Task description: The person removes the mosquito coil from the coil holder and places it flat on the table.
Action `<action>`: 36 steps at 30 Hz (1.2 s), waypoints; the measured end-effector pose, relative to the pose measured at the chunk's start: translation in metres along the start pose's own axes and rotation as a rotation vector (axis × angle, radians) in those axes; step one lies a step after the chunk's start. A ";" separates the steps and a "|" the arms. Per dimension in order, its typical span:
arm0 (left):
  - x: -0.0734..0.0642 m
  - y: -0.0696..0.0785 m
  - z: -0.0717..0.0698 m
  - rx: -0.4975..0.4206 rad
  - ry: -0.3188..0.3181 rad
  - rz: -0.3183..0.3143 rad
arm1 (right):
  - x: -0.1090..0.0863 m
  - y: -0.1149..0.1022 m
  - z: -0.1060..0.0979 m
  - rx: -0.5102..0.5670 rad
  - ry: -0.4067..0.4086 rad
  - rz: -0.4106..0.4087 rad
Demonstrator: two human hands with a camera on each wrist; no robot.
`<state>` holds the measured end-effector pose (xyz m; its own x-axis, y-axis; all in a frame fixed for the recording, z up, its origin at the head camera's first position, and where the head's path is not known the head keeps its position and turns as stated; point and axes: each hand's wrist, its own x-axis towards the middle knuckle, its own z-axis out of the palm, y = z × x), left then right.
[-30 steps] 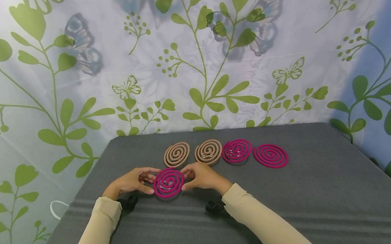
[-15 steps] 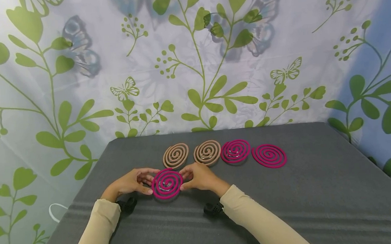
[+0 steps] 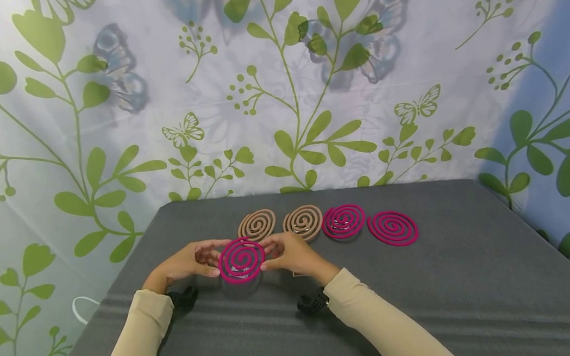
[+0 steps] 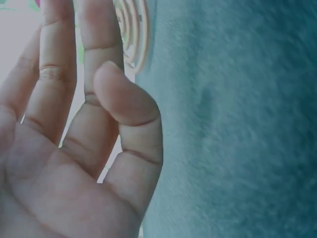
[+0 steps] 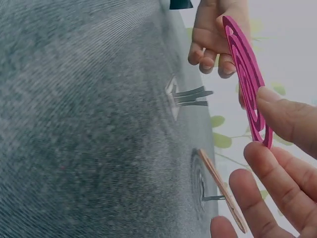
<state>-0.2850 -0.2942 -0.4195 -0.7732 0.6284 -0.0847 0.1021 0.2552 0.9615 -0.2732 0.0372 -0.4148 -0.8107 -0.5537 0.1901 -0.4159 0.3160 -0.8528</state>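
Observation:
A pink mosquito coil (image 3: 241, 259) is held tilted between both hands, raised off the grey table. My left hand (image 3: 187, 263) holds its left edge, thumb in front and fingers behind. On the opposite edge, my right hand (image 3: 294, 253) pinches it between thumb and fingertips, as the right wrist view shows. Below the coil, a small metal coil stand (image 5: 185, 96) with upright prongs stands on the table. The left wrist view shows the left palm (image 4: 59, 183) and thumb, but the pink coil is almost wholly out of that frame.
Behind the hands stand a tan coil (image 3: 257, 225), a second tan coil (image 3: 303, 222) and a pink coil (image 3: 344, 221) in a row. Another pink coil (image 3: 393, 228) lies at the row's right end. A leaf-printed curtain (image 3: 279, 91) hangs behind the table (image 3: 467, 276).
Both hands have lifted the pink coil slightly upward from its lower position over the stand. It now overlaps the left tan coil's lower edge in the head view. The back row has not moved.

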 end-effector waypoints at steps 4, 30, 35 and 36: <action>0.001 0.005 0.002 0.004 0.008 0.024 | -0.002 0.001 -0.006 0.082 -0.014 -0.005; 0.019 0.040 0.043 -0.041 0.102 0.139 | -0.022 0.010 -0.045 0.459 -0.050 -0.006; 0.027 0.046 0.059 -0.049 0.133 0.159 | -0.026 0.016 -0.052 0.509 -0.050 -0.032; 0.029 0.047 0.062 -0.047 0.140 0.166 | -0.027 0.018 -0.054 0.508 -0.046 -0.034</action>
<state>-0.2634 -0.2184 -0.3929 -0.8280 0.5498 0.1098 0.2084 0.1199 0.9707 -0.2804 0.0992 -0.4090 -0.7764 -0.5941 0.2103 -0.1798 -0.1110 -0.9774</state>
